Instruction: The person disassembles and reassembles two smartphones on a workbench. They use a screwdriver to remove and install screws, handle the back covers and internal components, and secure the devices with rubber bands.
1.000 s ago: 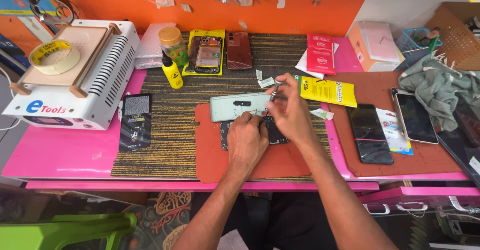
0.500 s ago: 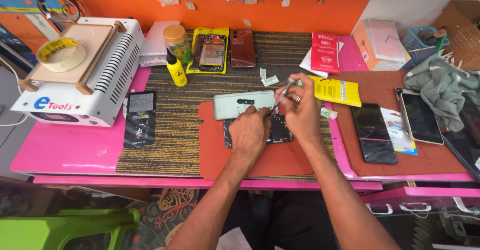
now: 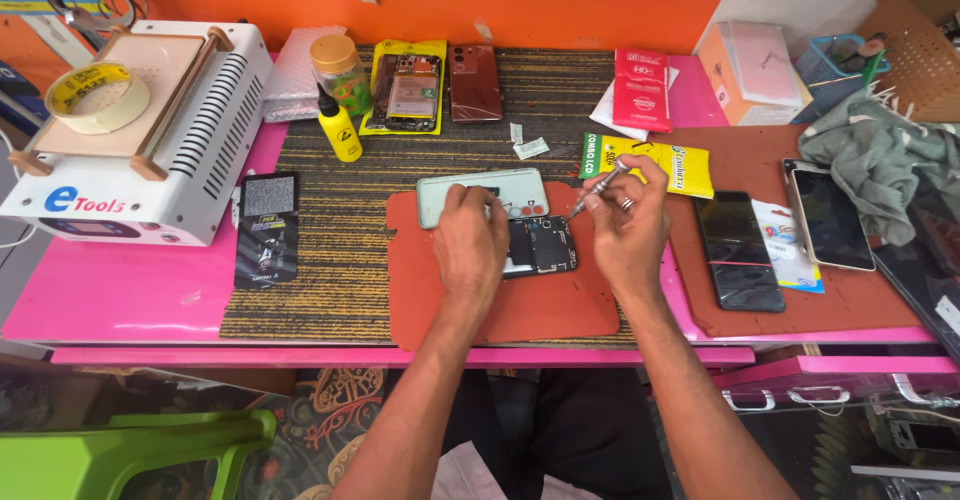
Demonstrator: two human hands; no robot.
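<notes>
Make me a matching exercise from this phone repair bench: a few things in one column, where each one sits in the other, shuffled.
Things:
1. roll of yellowish tape
2. pale green phone back cover
3. slim metal screwdriver
4. small yellow bottle with black nozzle

Places:
A. pinched in the right hand
B. upright on the striped mat, by the amber-lidded jar
C. on top of the white heating machine
D. on the red mat, under the left hand fingertips

Pairs: 1-C, 2-D, 3-A, 4-B

My head camera looks steeply down from close above at the bench (image 3: pixel 130 300), facing the orange wall (image 3: pixel 560 10).
</notes>
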